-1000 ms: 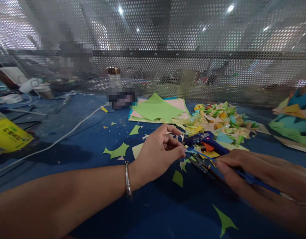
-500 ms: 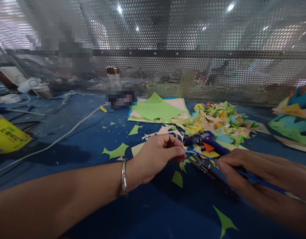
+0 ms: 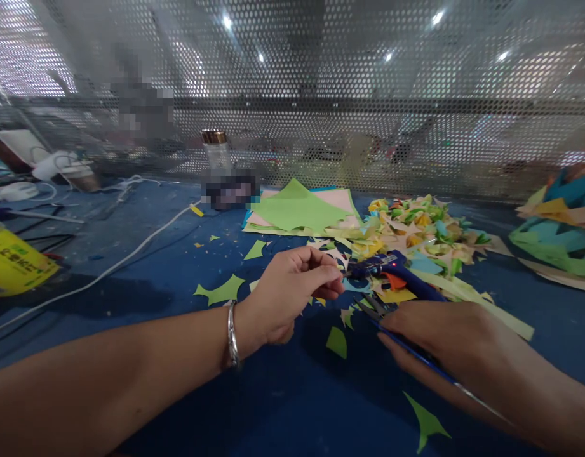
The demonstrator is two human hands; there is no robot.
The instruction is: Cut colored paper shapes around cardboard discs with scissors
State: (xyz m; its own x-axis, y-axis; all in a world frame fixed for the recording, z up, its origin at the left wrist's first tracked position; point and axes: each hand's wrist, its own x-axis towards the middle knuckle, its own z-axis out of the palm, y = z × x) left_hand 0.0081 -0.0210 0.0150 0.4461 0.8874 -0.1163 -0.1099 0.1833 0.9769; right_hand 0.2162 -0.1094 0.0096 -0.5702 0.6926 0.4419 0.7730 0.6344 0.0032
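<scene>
My left hand (image 3: 296, 285), with a silver bangle at its wrist, is pinched closed near the middle; whatever is between the fingertips is too small to make out. To the right, my right hand (image 3: 444, 336) is closed around a thin blue stick (image 3: 432, 366) that slants down to the right. Dark scissors (image 3: 374, 307) lie on the table by its fingertips, partly hidden by the hand. Just behind is a blue glue gun (image 3: 397, 270) with a small red light, among paper scraps.
Behind the hands are stacked paper sheets (image 3: 302, 209) and a pile of coloured paper pieces (image 3: 425, 228). A lidded jar (image 3: 217, 152) stands near the perforated screen. A white cable (image 3: 144, 244) and yellow package (image 3: 16, 263) are left; layered paper shapes (image 3: 559, 235) are right.
My right hand has moved left and down toward the scissors, and the blue stick's tip has come away from my left fingertips. My left hand has shifted slightly left.
</scene>
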